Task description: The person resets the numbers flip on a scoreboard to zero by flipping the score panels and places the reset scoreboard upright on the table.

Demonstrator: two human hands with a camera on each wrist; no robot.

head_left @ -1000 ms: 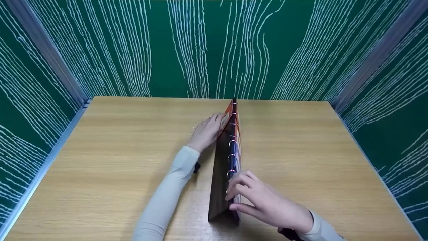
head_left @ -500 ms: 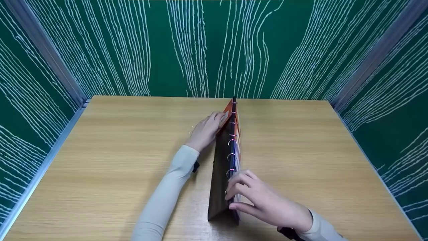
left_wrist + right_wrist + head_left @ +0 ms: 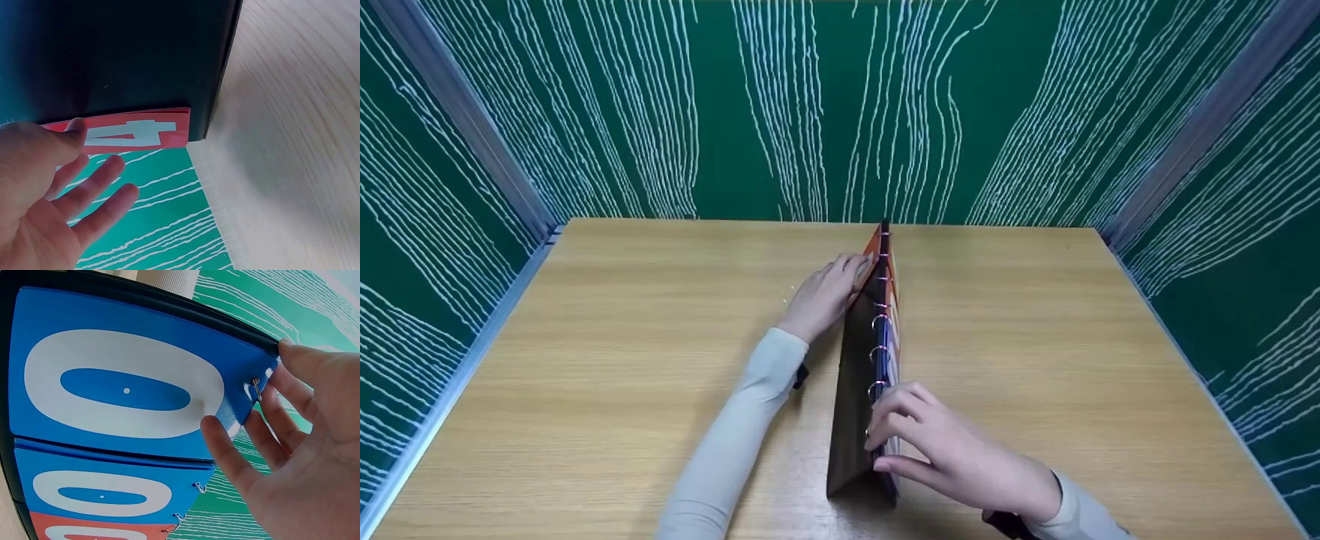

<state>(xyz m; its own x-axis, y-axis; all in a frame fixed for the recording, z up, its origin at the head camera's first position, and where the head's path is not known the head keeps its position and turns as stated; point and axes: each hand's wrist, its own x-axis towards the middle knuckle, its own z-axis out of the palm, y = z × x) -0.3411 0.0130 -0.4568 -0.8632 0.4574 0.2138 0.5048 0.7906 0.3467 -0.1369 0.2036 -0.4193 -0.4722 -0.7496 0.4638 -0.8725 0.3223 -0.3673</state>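
Note:
A tabletop flip scoreboard (image 3: 855,427) with a black tent-shaped stand is upright, its ringed top edge running away from me. At its far end my left hand (image 3: 823,296) holds a red number card (image 3: 179,134) bearing a white figure. The left thumb lies on that card; three fingers are spread apart beyond it, and the index finger is hidden. Near me, my right hand (image 3: 960,454) grips the scoreboard's top corner, with bent fingers at the rings (image 3: 256,389). In the right wrist view one fingertip overlaps the large blue card (image 3: 169,320) showing a white 0.
Wooden tabletop (image 3: 645,300) spreads on both sides of the scoreboard. Green walls (image 3: 855,112) with wavy white lines enclose the back and sides. A smaller blue card (image 3: 180,489) and a red card (image 3: 152,530) hang beside the large one.

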